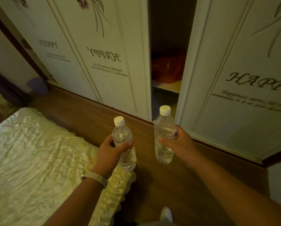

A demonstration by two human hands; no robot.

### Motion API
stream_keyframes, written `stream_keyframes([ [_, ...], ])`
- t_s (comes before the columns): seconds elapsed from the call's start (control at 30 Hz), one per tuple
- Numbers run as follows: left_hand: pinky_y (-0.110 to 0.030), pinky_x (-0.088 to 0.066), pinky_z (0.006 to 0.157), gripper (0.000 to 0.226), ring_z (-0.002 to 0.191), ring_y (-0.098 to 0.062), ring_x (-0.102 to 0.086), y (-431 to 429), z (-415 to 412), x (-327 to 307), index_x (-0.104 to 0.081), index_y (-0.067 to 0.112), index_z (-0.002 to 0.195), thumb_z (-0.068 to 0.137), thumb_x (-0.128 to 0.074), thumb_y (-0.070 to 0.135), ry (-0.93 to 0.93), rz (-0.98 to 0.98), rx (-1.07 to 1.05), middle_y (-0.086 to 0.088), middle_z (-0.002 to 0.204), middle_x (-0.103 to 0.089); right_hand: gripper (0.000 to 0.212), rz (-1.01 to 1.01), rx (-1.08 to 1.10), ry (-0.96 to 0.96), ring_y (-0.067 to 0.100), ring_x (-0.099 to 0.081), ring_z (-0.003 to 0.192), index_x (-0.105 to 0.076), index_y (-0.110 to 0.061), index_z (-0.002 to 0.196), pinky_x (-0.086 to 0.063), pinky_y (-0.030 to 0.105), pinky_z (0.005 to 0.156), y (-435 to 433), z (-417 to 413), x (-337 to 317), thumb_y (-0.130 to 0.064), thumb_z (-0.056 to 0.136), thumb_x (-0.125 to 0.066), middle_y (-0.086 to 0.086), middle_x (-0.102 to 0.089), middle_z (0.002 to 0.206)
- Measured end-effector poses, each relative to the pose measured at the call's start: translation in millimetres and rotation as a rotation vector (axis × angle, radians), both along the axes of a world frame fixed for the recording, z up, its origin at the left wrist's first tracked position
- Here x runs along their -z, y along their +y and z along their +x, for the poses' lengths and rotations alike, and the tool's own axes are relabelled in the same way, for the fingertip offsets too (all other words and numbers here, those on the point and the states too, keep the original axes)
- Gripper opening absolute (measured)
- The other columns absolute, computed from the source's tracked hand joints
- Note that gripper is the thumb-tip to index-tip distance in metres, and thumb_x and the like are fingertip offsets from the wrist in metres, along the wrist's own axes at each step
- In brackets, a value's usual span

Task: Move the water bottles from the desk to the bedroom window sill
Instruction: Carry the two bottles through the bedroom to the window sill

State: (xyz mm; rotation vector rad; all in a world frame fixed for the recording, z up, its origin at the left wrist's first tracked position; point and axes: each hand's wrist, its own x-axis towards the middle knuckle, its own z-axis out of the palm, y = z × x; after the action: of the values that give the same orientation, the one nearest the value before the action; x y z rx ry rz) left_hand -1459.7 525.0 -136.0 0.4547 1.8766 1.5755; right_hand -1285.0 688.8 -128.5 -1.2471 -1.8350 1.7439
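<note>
Carrying step, mid-transit. Left hand (109, 150) grips one water bottle (125, 144); right hand (179, 144) grips the other bottle (164, 136); both upright, capped, above the floor (87, 115) between bed (30, 160) and wardrobe (113, 54). Window sill not in view; next, likely locate it.

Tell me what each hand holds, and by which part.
The left hand grips one capped water bottle round its middle, at the label. The right hand grips the other bottle round its middle too.
</note>
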Motion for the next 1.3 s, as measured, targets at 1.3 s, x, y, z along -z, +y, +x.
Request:
stream_keyframes([
  [1.3, -0.028, -0.056, 0.075, 0.049, 0.096, -0.014, -0.071, 238, -422, 16, -0.064, 0.027, 0.12, 0.076, -0.083, 0.018, -0.085, 0.049, -0.397, 0.006, 0.107, -0.074, 0.051, 0.098, -0.471, 0.009, 0.007, -0.063, 0.1, -0.054, -0.034, 0.121, -0.054, 0.029, 0.084, 302, -508, 5, -0.024, 0.08, -0.081, -0.012, -0.065, 0.111],
])
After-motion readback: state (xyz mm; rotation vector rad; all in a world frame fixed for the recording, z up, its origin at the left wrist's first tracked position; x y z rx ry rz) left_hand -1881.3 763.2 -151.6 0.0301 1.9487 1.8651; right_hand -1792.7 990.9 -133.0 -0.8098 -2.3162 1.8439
